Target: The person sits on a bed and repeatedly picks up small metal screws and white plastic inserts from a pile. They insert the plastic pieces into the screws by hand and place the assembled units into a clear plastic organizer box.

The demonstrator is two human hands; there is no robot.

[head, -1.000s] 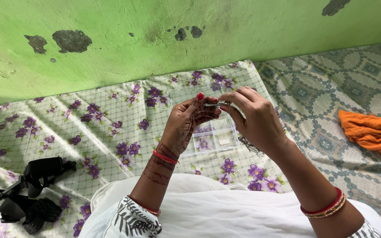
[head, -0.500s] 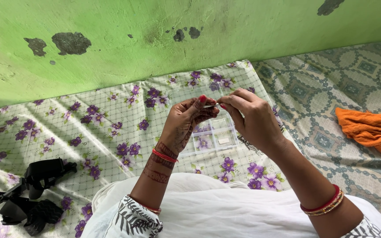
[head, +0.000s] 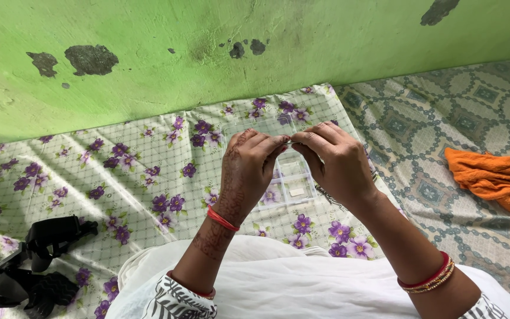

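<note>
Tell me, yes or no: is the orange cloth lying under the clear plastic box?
No, the orange cloth lies far right, apart from the clear plastic box beneath both hands.

A bright green wall (head: 326, 41) runs across the top, its paint flaked away in dark patches (head: 90, 59). Below it lies a pale checked sheet with purple flowers (head: 119, 171), creased in places. Beside it, to the right, a grey-green patterned cloth (head: 444, 124) covers the rest of the surface. Soft, even daylight falls over everything.
</note>
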